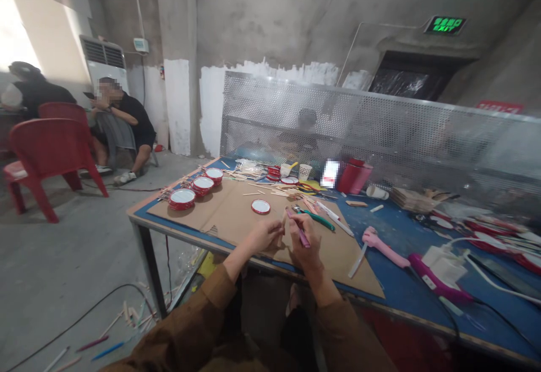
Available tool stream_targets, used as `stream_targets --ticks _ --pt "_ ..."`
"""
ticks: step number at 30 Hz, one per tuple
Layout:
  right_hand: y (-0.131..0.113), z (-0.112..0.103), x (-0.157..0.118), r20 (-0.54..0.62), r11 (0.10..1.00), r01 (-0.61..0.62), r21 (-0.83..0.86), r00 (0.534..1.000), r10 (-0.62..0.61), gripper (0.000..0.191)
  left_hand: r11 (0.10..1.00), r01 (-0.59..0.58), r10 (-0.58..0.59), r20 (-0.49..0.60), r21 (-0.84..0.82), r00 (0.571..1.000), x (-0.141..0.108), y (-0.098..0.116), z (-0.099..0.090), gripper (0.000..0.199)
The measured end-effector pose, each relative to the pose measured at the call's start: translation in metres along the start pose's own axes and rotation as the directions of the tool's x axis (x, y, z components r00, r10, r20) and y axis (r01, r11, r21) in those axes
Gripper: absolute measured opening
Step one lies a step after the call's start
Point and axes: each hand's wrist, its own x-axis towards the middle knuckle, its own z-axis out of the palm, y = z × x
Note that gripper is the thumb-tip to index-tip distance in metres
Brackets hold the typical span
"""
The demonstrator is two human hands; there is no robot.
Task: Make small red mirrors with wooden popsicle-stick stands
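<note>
Both hands are close together over the brown cardboard (pixel 236 214) at the table's near edge. My left hand (pixel 265 237) pinches a thin pale wooden stick (pixel 282 228) that stands roughly upright. Wrapped in the fingers of my right hand (pixel 307 245) is a purple-pink marker pen (pixel 301 231), its upper end by the stick. Whether pen and stick touch, I cannot tell. Just beyond my left hand lies a white disc with a red rim (pixel 261 207). Pliers with green handles (pixel 319 220) are beyond my right hand.
Stacked red-rimmed discs (pixel 182 198) stand along the left edge. Loose wooden sticks (pixel 296 191), paper cups (pixel 305 171) and a lit phone (pixel 329 173) are farther back. At right lie a pink glue gun (pixel 386 248) and a purple power strip (pixel 439 282) with cords. A person (pixel 127 110) sits far left.
</note>
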Motion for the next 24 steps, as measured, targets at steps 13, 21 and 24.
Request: stream_targets --ticks 13,21,24 --pt "0.0030 0.0004 -0.0014 -0.011 0.999 -0.044 -0.017 0.999 0.044 0.010 1.000 -0.003 0.003 0.000 0.006 1.000 0.0005 -0.0032 0.0014 0.022" --pt "0.0057 0.0018 -0.0040 -0.001 0.999 -0.051 -0.016 0.999 0.051 0.010 1.000 0.005 -0.005 0.003 0.007 1.000 0.0010 -0.0037 0.0017 0.022" --pt "0.0061 0.0018 -0.0035 -0.007 0.998 -0.056 -0.033 0.998 0.056 0.010 0.999 0.023 -0.023 0.002 0.031 1.000 0.0013 -0.0037 0.0014 0.024"
